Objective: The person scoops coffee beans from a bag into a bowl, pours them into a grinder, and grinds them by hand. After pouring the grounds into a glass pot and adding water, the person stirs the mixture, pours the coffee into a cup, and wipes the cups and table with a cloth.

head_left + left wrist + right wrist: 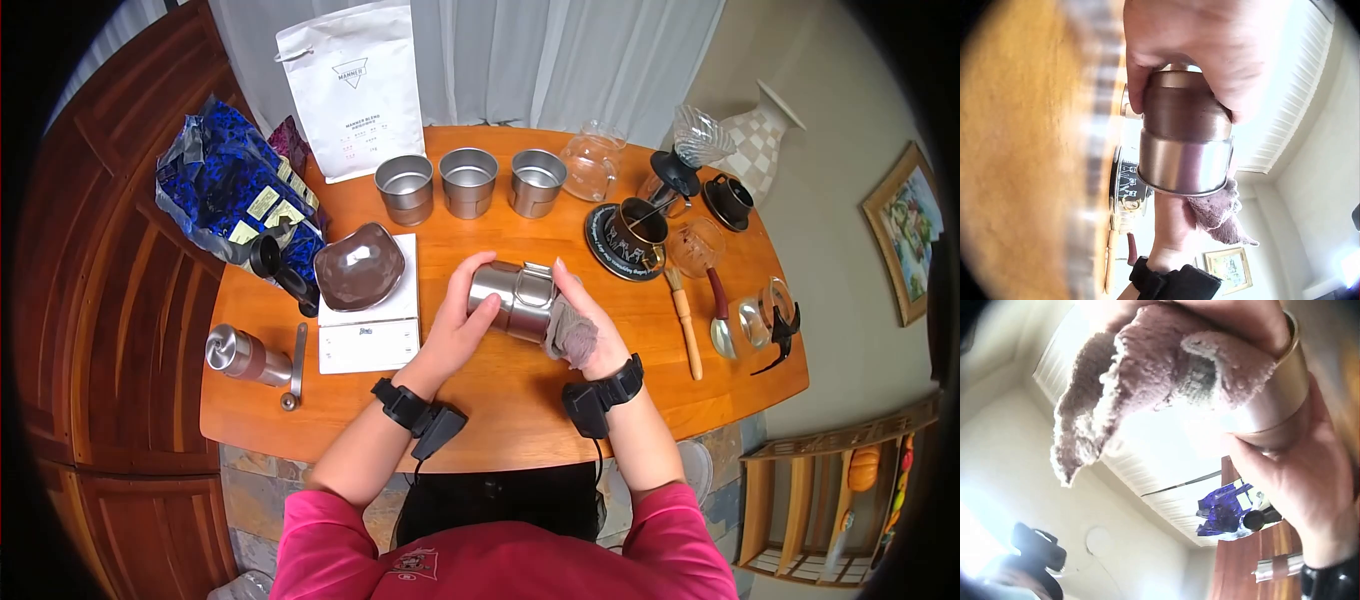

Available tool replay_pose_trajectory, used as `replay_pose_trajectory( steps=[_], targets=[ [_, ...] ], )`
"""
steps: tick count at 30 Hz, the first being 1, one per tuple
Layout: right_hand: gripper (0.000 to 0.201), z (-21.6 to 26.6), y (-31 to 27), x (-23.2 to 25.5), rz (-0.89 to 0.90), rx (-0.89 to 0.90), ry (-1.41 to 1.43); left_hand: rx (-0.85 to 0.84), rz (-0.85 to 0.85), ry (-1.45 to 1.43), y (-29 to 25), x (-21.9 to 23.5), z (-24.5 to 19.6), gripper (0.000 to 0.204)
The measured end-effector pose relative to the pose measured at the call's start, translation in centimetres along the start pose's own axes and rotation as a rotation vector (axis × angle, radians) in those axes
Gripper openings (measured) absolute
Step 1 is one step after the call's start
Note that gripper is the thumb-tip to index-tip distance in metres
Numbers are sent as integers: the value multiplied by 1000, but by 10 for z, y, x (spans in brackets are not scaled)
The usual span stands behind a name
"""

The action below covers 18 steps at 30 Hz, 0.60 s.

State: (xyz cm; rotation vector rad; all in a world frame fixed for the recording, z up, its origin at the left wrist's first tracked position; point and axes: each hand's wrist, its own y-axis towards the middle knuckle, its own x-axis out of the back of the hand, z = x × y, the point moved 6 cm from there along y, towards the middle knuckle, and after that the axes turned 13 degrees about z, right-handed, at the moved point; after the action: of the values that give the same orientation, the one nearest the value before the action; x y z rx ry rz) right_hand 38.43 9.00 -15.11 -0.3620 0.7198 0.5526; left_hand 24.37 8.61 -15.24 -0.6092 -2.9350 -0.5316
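A stainless steel cup with a wire handle lies sideways above the table, its mouth toward the right. My left hand grips it round the closed end, thumb on the near side; the left wrist view shows fingers on both sides of the cup. At the mouth, my right hand holds a greyish-pink cloth. Part of that cloth hangs out past the rim in the right wrist view, and the right fingertips are partly hidden behind the cup and cloth.
Behind stand three steel cups and a white coffee bag. Left are a brown dish on a white scale and a hand grinder. Right are a black cup, a brush and glassware.
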Motion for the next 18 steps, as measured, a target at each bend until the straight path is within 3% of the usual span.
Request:
replay_pose_trajectory(
  steps=[3,7,10,13,16,18],
  targets=[
    [52,0,-4,2,-7,25,-55,-60,20,60,0,-2,-1,44],
    [63,3,-2,-23,269,35,-397,-3,41,-136,-1,-2,2,43],
    [60,5,-2,-30,296,102,-658,49,51,-202,-1,-3,11,42],
    [55,8,0,-22,214,83,-848,103,72,-266,-2,-5,22,42],
    [47,9,-1,-23,160,54,-822,122,82,-306,-1,-6,25,44],
    [45,7,0,-20,148,38,-633,91,77,-248,0,-5,21,45]
  ],
)
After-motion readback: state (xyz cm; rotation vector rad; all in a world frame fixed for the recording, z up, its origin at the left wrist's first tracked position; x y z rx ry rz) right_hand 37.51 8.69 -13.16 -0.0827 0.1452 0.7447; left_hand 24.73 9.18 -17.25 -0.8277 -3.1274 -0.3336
